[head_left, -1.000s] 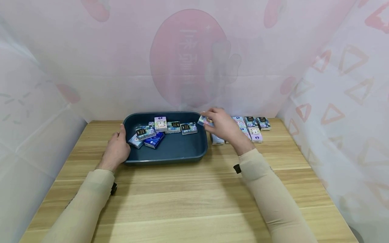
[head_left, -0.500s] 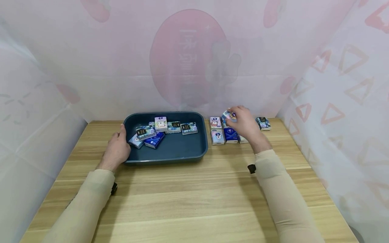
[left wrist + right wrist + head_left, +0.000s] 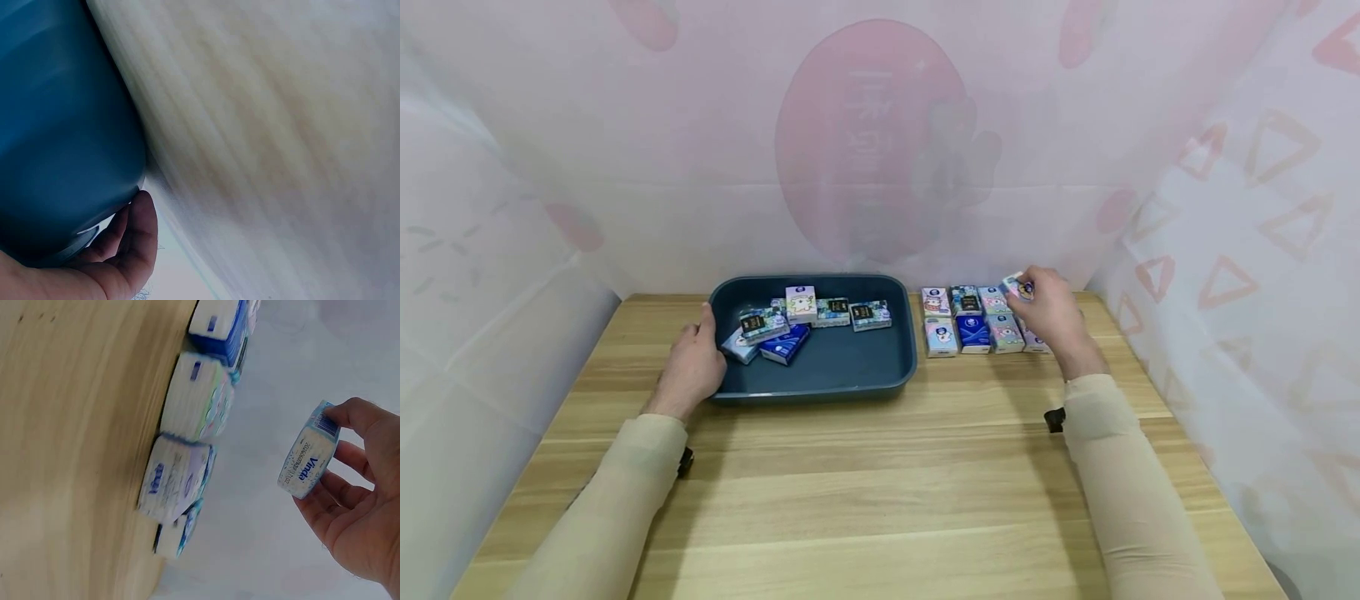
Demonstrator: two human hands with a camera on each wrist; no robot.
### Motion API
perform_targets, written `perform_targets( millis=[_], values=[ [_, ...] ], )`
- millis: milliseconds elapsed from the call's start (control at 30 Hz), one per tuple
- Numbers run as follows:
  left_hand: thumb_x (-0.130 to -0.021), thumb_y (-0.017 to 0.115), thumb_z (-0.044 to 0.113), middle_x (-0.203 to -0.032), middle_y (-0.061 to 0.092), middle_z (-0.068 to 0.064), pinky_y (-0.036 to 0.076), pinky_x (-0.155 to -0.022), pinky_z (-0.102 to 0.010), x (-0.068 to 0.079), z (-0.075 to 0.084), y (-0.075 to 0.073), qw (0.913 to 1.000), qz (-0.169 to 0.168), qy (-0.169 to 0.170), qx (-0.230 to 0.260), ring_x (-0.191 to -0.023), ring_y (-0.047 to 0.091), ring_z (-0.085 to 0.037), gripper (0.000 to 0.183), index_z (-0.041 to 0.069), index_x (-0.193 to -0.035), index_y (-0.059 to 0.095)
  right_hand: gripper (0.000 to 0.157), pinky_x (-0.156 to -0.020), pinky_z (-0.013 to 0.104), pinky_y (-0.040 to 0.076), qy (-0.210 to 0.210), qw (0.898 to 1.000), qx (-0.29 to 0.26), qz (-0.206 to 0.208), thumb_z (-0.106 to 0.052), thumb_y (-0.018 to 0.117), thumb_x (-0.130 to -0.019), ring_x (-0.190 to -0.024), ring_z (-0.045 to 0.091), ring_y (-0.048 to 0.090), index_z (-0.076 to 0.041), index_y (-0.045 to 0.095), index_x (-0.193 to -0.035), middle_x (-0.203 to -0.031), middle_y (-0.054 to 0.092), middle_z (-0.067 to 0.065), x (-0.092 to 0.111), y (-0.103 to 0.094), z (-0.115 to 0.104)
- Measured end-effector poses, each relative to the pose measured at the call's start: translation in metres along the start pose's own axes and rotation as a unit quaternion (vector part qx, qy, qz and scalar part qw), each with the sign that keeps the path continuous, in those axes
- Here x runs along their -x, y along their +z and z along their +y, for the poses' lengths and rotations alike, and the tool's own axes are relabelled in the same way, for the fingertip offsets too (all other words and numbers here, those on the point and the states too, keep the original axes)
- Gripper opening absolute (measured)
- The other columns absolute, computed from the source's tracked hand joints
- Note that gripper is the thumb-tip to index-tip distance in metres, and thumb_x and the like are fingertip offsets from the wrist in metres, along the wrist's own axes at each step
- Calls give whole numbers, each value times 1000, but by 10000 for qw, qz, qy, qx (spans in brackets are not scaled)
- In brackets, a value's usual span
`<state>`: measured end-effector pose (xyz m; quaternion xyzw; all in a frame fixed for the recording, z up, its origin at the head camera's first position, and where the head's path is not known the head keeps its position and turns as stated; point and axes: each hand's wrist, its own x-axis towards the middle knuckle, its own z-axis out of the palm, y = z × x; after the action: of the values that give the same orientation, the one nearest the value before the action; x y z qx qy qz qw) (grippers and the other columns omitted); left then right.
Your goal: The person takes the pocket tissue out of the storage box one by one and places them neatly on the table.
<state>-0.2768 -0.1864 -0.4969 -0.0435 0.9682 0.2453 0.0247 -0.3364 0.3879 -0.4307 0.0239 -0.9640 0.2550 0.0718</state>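
My left hand (image 3: 688, 367) grips the left end of a dark teal tray (image 3: 842, 367), thumb at the rim. In the left wrist view its fingers curl against the tray's outer wall. My right hand (image 3: 1051, 312) pinches a small pack of pocket tissues (image 3: 309, 453), marked Vinda, between thumb and fingers. It is held in the air above the right end of two rows of tissue packs, among them a dark blue pack (image 3: 973, 333) and a pale blue one (image 3: 941, 335). Part of those rows is hidden behind the hand.
Several tissue packs lie heaped at the tray's left and back, including a white-and-lilac one (image 3: 801, 303) and a blue one (image 3: 786, 344). A wooden table (image 3: 850, 492) carries everything. Printed cloth (image 3: 700, 167) hangs behind and along both sides.
My right hand has carried the tissue pack rightward from the tray's right rim, across the rows, to their far end. My left hand keeps its grip on the tray. The head view has shifted slightly.
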Motion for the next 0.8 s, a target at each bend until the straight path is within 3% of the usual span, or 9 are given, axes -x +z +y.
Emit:
perform_targets(
  millis=[433,800],
  values=[
    [-111,44,0,-167,39,-53,49,-125,-81,-3,-1,1,9997,156,194,-17,-139,57,-64,89,-5,-185,-4,46,-100,62,62,622,9980,-99,17,-25,74,-111,-118,45,67,8,65,-142,-142,68,33,8,-13,41],
    [-111,44,-1,-164,41,-53,51,-122,-79,0,0,0,9996,175,203,-45,-131,58,-59,87,-6,-186,-1,47,-96,60,61,830,9965,-110,-40,-25,75,-111,-113,46,66,10,63,-139,-136,69,34,16,-17,71]
  ],
)
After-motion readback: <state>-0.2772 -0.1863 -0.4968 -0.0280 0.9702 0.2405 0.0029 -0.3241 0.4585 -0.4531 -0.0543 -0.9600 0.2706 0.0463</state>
